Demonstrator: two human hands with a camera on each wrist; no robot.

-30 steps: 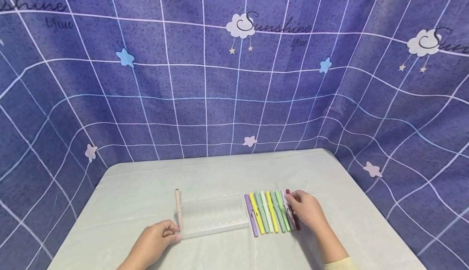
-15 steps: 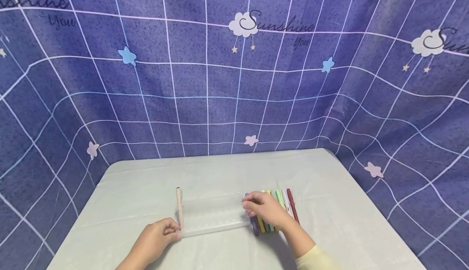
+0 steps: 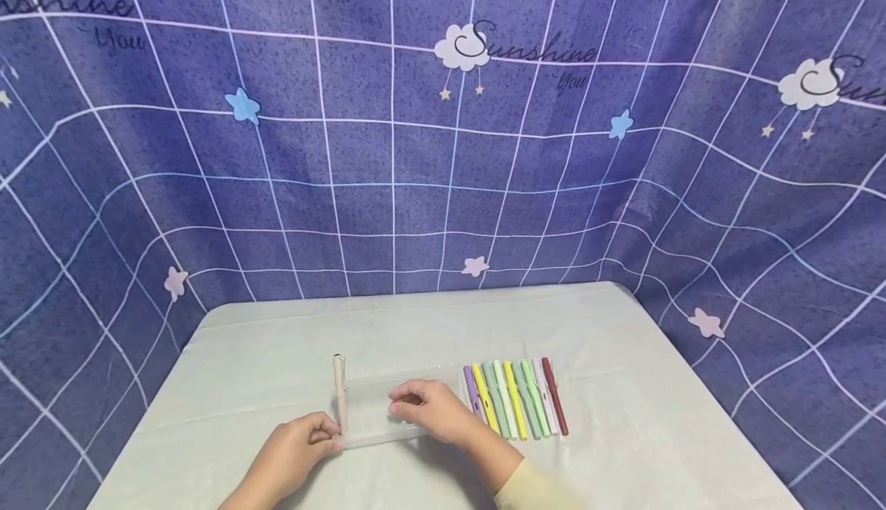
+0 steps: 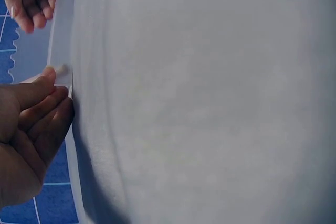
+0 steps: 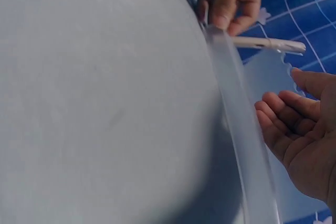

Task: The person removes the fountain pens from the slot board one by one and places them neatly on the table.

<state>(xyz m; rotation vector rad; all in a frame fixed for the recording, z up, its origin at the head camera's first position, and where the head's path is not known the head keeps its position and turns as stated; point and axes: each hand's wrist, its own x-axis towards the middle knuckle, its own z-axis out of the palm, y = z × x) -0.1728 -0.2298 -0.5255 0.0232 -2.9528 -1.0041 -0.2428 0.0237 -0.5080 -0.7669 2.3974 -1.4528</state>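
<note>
A clear plastic pen tray (image 3: 370, 398) with a notched strip stretches across the table. My left hand (image 3: 294, 448) pinches its near left corner between thumb and fingers. Just beyond those fingertips, a beige pen (image 3: 340, 395) lies along the tray's left end; the right wrist view shows this beige pen (image 5: 270, 43) crossing the tray edge. Over the middle of the tray hovers my right hand (image 3: 439, 414), fingers loosely bent and holding nothing. In the right wrist view, the right hand (image 5: 310, 135) has its palm and bent fingers beside the tray's long front strip (image 5: 241, 119).
To the tray's right, several capped pens lie side by side in a row, from a purple pen (image 3: 472, 387) through yellow and green ones to a dark red pen (image 3: 555, 396). A white cloth (image 3: 277, 356) covers the table, with a blue grid-patterned curtain (image 3: 360, 156) behind it.
My right hand has left the dark red pen at the row's right end and swept left across the pens to above the tray. The left hand keeps its grip on the corner.
</note>
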